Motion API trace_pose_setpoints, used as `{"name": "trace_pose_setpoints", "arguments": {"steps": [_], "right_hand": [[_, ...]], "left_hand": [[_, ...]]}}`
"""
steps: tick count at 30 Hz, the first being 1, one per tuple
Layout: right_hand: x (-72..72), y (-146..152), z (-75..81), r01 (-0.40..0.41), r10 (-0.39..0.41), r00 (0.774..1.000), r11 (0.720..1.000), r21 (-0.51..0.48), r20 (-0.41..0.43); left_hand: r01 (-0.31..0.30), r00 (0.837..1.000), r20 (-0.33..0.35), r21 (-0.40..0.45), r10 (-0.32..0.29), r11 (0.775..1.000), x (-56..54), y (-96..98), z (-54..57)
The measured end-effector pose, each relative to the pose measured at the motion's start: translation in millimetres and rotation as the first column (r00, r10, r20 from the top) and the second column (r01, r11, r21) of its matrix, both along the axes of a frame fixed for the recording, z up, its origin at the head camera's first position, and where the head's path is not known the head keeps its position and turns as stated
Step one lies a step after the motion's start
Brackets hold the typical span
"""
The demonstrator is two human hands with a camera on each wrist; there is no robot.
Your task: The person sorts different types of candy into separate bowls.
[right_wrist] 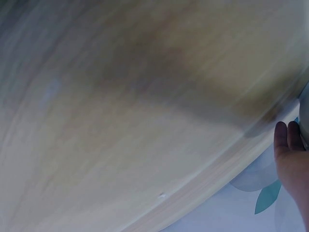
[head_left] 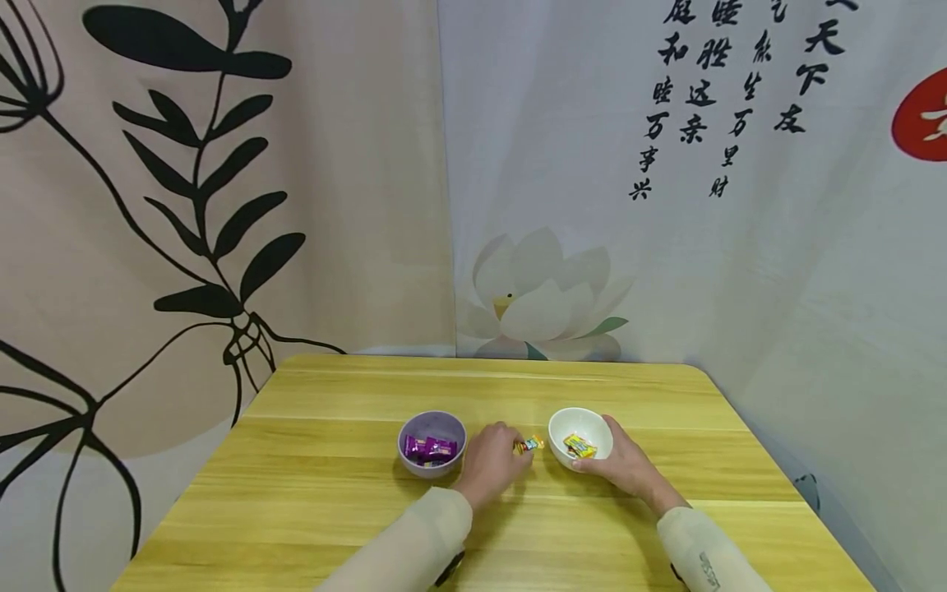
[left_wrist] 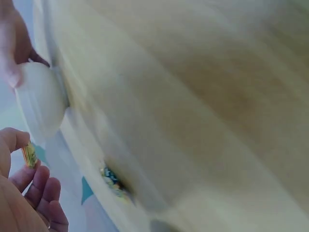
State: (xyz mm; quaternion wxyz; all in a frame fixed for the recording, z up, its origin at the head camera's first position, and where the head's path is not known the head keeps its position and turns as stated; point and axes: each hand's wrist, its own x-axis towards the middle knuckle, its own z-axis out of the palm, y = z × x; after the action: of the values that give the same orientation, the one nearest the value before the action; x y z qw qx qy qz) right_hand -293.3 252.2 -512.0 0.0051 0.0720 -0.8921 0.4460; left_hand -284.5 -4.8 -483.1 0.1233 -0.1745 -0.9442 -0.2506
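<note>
My left hand (head_left: 494, 462) pinches a small candy in a yellow wrapper (head_left: 530, 444) between thumb and fingertip, just left of a white bowl. The left wrist view shows this pinch closely, the candy (left_wrist: 30, 154) held above the table. Around the rim and side of the white bowl (head_left: 556, 429) my right hand (head_left: 620, 462) keeps its grip, thumb at the near edge. Yellow-wrapped candy (head_left: 579, 446) lies inside that bowl. Another wrapped candy (left_wrist: 113, 181) rests on the table in the left wrist view. At the right wrist view's edge, the right hand (right_wrist: 292, 164) shows only partly.
A purple bowl (head_left: 407, 429) with several purple-wrapped candies (head_left: 431, 450) stands left of my left hand. Both bowls sit on a wood-grain table (head_left: 333, 493). Behind its far edge hang printed cloths (head_left: 377, 205) with plants, a lotus and writing.
</note>
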Motion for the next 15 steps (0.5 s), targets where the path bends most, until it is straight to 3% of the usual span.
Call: {"name": "trace_pose_setpoints", "arguments": {"steps": [8, 15], "right_hand": [[1.1, 0, 0.9, -0.013, 0.013, 1.000, 1.000, -0.012, 0.006], [1.6, -2, 3.2, -0.030, 0.030, 1.000, 0.998, -0.051, 0.005]], "left_hand": [[0.009, 1.000, -0.028, 0.005, -0.008, 1.000, -7.5, 16.4, 18.3], [0.001, 1.000, -0.007, -0.047, -0.001, 0.999, -14.6, 42.3, 28.7]]}}
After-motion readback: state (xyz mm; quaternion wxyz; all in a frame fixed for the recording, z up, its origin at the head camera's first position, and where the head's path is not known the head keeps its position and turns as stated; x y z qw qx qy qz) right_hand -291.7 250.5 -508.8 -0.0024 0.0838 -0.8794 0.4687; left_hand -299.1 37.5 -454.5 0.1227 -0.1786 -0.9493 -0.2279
